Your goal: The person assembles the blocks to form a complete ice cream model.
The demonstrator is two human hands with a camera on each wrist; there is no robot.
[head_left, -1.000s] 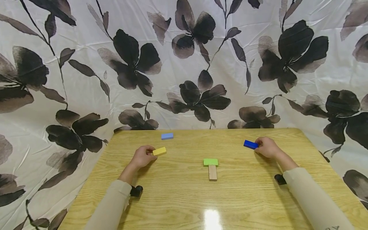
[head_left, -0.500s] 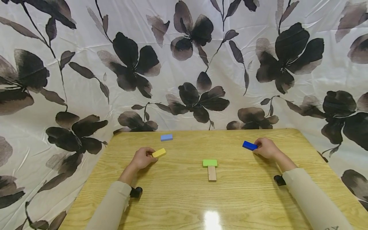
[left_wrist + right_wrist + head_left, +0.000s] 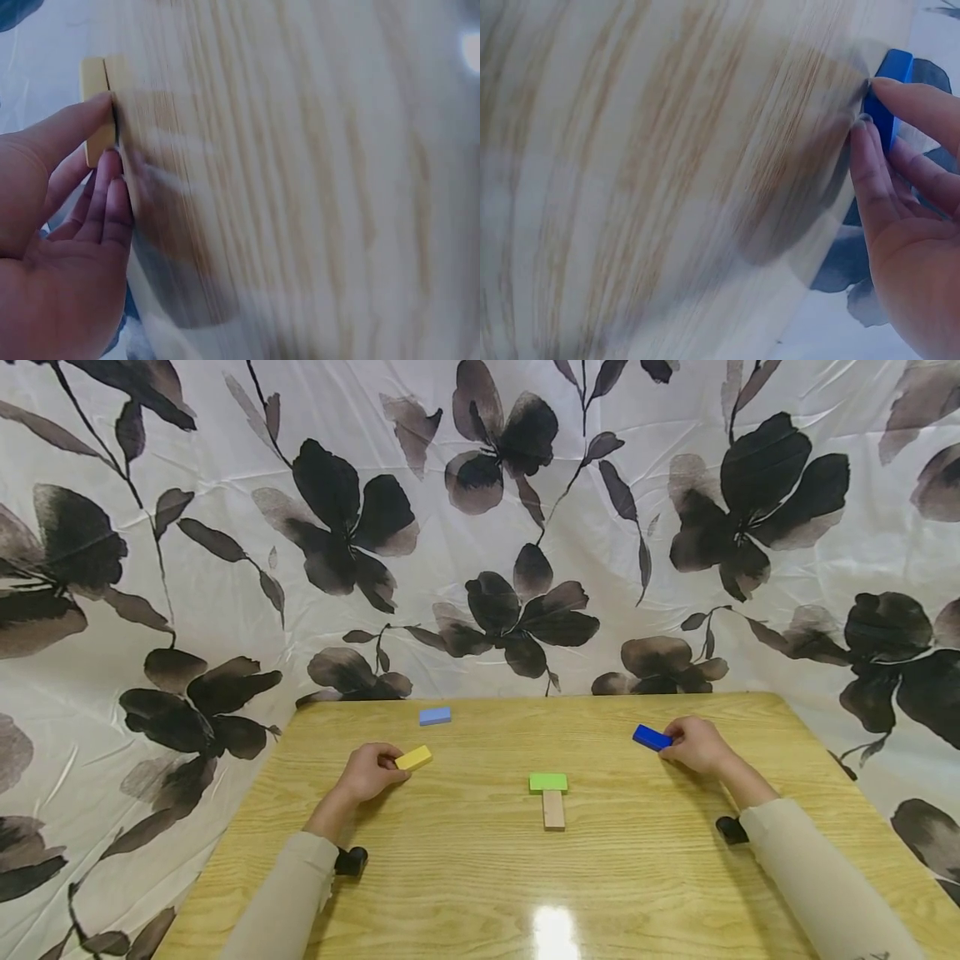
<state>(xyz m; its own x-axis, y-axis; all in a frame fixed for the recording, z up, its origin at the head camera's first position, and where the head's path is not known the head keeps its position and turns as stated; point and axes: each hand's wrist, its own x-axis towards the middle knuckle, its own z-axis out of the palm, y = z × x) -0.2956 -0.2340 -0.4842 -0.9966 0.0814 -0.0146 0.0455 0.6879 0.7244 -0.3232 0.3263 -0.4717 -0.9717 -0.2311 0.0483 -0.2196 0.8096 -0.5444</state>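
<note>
- a glossy wood-grain table [image 3: 450, 893]
- green block [image 3: 548, 783] meets wooden block [image 3: 553, 812] in a t
- pale blue block [image 3: 435, 717] lies near the far edge
- yellow block [image 3: 415, 758], dark blue block [image 3: 651, 737]: contact with table unclear

Only an unreadable marking [image 3: 874, 956], right sleeve [image 3: 823, 877].

Block, yellow [image 3: 414, 758]: one, rectangular, slim, plain-faced. Left end pinched in the left hand [image 3: 371, 772]; free right end angled toward the far edge. Position: left part of bench [image 3: 465, 877].

Block, deep blue [image 3: 652, 737]: one, similar oblong form. Right end pinched in the right hand [image 3: 697, 747]; free left end angled toward the far edge. Position: right part of bench, well apart from the yellow.
</note>
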